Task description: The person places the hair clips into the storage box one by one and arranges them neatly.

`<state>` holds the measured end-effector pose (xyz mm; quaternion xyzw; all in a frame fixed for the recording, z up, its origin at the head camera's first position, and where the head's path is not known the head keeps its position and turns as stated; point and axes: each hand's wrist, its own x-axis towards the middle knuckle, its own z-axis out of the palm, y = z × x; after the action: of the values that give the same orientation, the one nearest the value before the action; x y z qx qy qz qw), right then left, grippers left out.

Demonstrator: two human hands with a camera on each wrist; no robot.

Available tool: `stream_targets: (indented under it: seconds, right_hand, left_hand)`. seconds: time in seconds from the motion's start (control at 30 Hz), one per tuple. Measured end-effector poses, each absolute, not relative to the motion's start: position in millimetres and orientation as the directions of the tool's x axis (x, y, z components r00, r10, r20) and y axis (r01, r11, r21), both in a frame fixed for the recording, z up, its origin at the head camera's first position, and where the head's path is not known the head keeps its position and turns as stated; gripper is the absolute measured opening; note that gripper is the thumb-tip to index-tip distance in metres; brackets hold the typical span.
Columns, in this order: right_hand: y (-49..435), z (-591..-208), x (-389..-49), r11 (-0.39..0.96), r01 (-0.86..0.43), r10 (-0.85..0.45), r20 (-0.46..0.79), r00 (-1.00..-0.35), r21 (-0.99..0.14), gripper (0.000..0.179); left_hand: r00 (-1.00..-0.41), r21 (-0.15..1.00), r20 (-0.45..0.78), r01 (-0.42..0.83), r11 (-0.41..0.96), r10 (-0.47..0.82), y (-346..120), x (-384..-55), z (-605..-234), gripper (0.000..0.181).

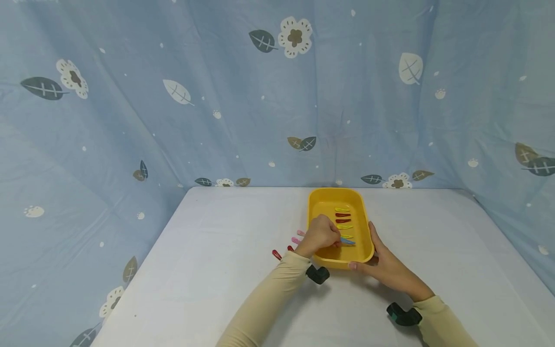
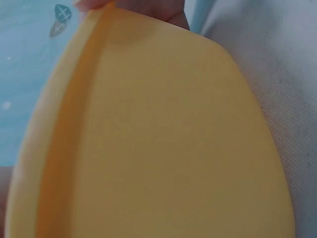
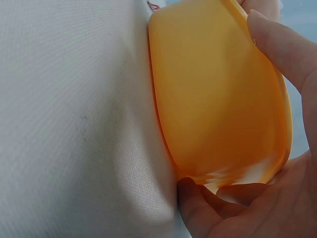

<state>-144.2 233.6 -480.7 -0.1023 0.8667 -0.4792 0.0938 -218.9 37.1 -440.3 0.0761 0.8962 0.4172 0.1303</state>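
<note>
A yellow tray (image 1: 331, 264) stands on the white table, with a column of hair clips along its inside: yellow clips (image 1: 342, 210), red clips (image 1: 343, 221) and a blue hair clip (image 1: 348, 242) nearest the front. My left hand (image 1: 323, 233) reaches over the tray's left rim and pinches the blue clip's left end low in the tray; the fingertips are partly hidden. At the front right corner, my right hand (image 1: 386, 267) grips the tray. In the right wrist view its thumb (image 3: 282, 47) presses the rim and its fingers (image 3: 198, 203) curl against the outer wall.
Left of the tray, partly behind my left forearm, lie pink hair clips (image 1: 296, 241) and red hair clips (image 1: 277, 254) on the table (image 1: 217, 250). A blue patterned curtain (image 1: 243, 96) hangs behind the table. The tray's outer wall (image 2: 173, 124) fills most of the left wrist view.
</note>
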Motion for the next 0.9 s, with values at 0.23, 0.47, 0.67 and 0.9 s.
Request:
stream_targets:
  seconds: [0.23, 0.47, 0.67, 0.9]
  right_hand:
    - [233.1, -481.6, -143.8, 0.511, -0.108, -0.273, -0.042, -0.961, -0.853, 0.123]
    - [233.4, -482.5, -143.9, 0.51, -0.125, -0.278, -0.025, -0.96, -0.851, 0.123]
    - [233.9, -482.8, -144.0, 0.509, -0.126, -0.28, -0.026, -0.96, -0.852, 0.122]
    - [233.4, -482.0, -143.7, 0.506, -0.12, -0.278, -0.03, -0.96, -0.854, 0.122]
  left_hand:
    - [-0.96, 0.712, -0.186, 0.013, 0.702, 0.207, 40.4, -217.3, -440.2, 0.015]
    - [-0.963, 0.666, -0.168, 0.049, 0.744, 0.213, 41.7, -217.9, -444.3, 0.021]
    - [-0.96, 0.642, -0.172, 0.06, 0.764, 0.22, 42.4, -218.7, -447.2, 0.029]
    - [-0.955, 0.627, -0.188, 0.063, 0.777, 0.229, 42.7, -218.3, -447.1, 0.027]
